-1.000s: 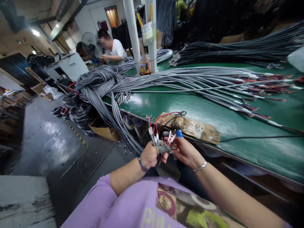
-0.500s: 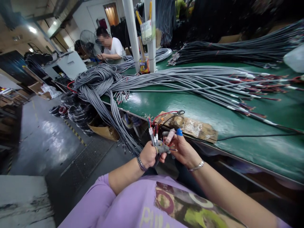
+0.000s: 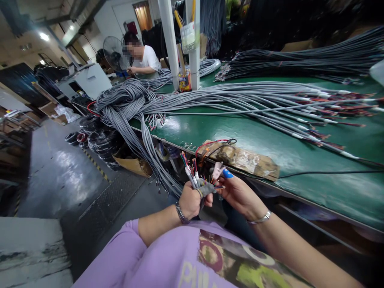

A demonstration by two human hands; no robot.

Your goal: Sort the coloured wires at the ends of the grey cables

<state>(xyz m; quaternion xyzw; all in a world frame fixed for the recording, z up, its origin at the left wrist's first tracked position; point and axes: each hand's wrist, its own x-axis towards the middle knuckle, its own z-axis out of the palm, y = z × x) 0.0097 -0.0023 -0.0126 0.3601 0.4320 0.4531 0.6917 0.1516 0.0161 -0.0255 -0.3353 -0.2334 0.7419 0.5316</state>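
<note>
My left hand (image 3: 192,203) is closed around several grey cables (image 3: 193,181) whose stripped ends point up and away from me. Thin coloured wires (image 3: 185,159) fan out from their tips. A grey covering wraps my left thumb. Close against it on the right, my right hand (image 3: 237,194) has its fingertips at the loose wires of one cable end, seemingly pinching them; the exact contact is partly hidden. Blue tape covers my right thumb, and a pinkish wrap covers one finger. Both hands are in front of the green table's (image 3: 288,160) near edge.
A long bundle of grey cables (image 3: 228,98) lies across the table and hangs over its left edge. A taped wooden block (image 3: 249,162) with red and black leads sits at the near edge. Black cables (image 3: 285,66), a white post (image 3: 169,44) and a co-worker (image 3: 147,60) are farther back.
My right hand has shifted slightly right and its wrist has turned, with the fingers still at the wires. My left hand keeps its hold while the cable ends lean farther left.
</note>
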